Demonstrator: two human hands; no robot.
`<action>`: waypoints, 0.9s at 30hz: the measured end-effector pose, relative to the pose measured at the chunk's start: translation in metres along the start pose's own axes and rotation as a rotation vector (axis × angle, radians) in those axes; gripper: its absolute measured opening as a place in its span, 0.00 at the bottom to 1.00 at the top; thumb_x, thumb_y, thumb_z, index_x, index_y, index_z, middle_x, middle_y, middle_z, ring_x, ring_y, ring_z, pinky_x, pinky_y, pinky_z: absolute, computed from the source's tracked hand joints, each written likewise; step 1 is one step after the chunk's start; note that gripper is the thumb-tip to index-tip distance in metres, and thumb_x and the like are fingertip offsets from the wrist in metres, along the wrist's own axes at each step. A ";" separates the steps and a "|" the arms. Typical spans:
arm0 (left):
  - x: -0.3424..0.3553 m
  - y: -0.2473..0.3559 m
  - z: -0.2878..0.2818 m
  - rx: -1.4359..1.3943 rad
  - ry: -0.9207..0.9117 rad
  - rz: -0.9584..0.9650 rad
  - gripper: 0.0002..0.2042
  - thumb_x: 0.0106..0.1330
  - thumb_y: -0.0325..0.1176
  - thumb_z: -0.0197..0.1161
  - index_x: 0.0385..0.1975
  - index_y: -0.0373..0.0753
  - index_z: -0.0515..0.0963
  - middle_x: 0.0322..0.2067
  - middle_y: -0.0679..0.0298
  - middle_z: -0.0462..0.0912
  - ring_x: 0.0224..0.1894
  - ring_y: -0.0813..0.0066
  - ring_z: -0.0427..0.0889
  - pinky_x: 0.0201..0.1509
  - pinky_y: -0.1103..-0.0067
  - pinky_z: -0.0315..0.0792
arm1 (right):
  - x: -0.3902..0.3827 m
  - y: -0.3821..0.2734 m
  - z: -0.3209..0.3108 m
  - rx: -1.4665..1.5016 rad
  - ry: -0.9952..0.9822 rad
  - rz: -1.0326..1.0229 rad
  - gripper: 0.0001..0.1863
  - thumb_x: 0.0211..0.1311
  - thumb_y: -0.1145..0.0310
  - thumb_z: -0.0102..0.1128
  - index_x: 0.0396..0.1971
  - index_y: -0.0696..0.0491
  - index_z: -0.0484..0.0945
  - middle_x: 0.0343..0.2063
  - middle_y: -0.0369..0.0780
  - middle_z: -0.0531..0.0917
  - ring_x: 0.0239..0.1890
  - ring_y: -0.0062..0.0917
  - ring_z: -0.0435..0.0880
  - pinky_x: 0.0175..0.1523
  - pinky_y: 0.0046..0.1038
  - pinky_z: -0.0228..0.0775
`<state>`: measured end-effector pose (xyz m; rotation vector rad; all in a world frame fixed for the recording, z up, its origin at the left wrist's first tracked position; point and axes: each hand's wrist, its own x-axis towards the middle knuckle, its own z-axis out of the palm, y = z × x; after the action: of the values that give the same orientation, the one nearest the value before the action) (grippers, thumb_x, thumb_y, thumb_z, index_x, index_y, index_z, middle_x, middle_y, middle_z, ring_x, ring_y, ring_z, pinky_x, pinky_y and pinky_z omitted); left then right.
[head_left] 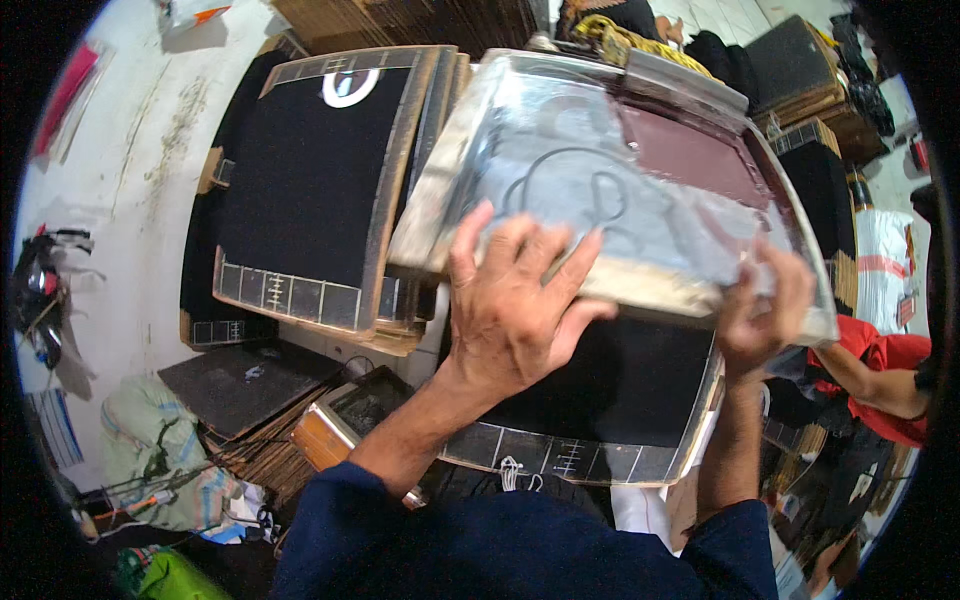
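A pale-rimmed screen printing frame [660, 283] with a grey, see-through mesh is tilted over a board of black cloth [610, 385]. Dark red ink [695, 160] pools at the mesh's far right, near a long metal-edged squeegee [685, 80] at the far rim. My left hand [515, 305] lies over the frame's near edge, fingers spread and thumb pointing right. At the near right corner my right hand [765, 315] has its fingers bent over the rim, somewhat blurred. Curved dark lines show on the mesh.
To the left, another board with black cloth [310, 180] bears a white ring-shaped print [351, 88]. Stacked dark boards [250, 385] and a wooden-sided box [325, 437] stand at lower left. Another person's arm [875, 385] reaches in at right. Yellow cloth [650, 48] lies beyond the frame.
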<state>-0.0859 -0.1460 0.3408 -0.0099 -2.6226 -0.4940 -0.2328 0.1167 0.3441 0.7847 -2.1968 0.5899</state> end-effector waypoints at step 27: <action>-0.245 -0.234 -0.006 0.426 -0.607 -0.669 0.42 0.56 0.25 0.67 0.76 0.41 0.60 0.77 0.50 0.58 0.78 0.46 0.59 0.68 0.47 0.73 | 0.347 0.098 0.004 -0.005 -0.242 0.183 0.34 0.68 0.38 0.54 0.52 0.55 0.86 0.48 0.46 0.87 0.50 0.35 0.84 0.59 0.33 0.72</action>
<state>0.1138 -0.3485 0.1560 1.0254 -3.2402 -0.1267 -0.4949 0.0613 0.5850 0.6867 -2.5110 0.6047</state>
